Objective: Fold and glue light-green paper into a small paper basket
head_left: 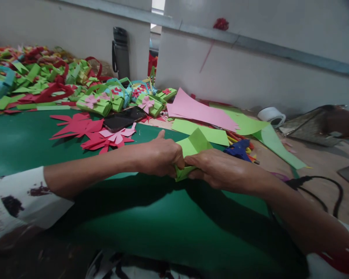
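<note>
A folded piece of light green paper point(195, 142) is held between my two hands above a green mat point(163, 217). My left hand point(163, 155) grips its left side, fingers bent round the edge. From the right, my right hand point(212, 166) pinches the lower part with the thumb on top. One flap of the paper stands up at the back; its lower folds are partly hidden by my fingers. To the left of my hands lie red paper flower cutouts point(78, 126) and a pink paper flower point(118, 135).
A black phone point(125, 118) lies behind the flowers. Small green paper bags point(94, 104) and a colourful paper heap fill the back left, near a dark bottle point(121, 54). Pink sheets point(202, 110), a white tape roll point(272, 116), a handbag point(311, 126) and a black cable point(322, 182) are rightward.
</note>
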Motion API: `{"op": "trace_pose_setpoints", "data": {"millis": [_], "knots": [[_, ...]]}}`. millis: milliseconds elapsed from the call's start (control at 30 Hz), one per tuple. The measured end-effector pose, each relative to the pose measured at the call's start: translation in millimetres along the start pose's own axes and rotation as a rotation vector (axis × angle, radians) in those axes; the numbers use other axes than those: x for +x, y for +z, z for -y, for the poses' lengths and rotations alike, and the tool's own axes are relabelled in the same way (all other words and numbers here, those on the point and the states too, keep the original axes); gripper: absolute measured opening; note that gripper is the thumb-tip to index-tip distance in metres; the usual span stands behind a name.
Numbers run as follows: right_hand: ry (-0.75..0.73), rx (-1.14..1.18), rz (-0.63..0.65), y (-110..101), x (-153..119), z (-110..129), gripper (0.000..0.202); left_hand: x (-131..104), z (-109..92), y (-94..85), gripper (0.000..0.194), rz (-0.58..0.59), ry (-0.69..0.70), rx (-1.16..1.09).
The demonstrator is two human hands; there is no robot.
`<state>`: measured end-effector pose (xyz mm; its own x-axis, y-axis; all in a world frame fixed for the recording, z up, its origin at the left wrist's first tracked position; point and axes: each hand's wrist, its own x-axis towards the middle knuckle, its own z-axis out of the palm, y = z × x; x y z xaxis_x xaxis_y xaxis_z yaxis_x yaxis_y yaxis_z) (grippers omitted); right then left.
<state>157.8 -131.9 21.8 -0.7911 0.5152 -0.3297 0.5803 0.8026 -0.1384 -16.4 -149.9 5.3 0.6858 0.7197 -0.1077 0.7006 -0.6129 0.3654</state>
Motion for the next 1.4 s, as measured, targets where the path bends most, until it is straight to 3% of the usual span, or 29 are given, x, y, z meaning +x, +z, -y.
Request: {"op": "trace_pose_setpoints", "data": {"millis": [267,600,933,1400], "knots": [[0.011,-0.033,-0.053,2.5,2.7,1.0,0.004,3.3,-2.0,6.9,0.011,0.021,-0.045,0.033],[0.047,-0.009,-0.011,1.5,3.2,0.0,0.005,2.5,-5.5,7.3,0.018,-0.016,-0.07,0.116],[0.044,0.02,0.0,2.9,3.9,1.9,0.01,2.4,-3.7,8.6,0.008,-0.013,-0.035,0.053],[0.019,0.015,0.001,4.4,2.1,-1.0,0.007,-0.8,0.5,7.2,0.017,-0.033,-0.001,-0.12]]}}
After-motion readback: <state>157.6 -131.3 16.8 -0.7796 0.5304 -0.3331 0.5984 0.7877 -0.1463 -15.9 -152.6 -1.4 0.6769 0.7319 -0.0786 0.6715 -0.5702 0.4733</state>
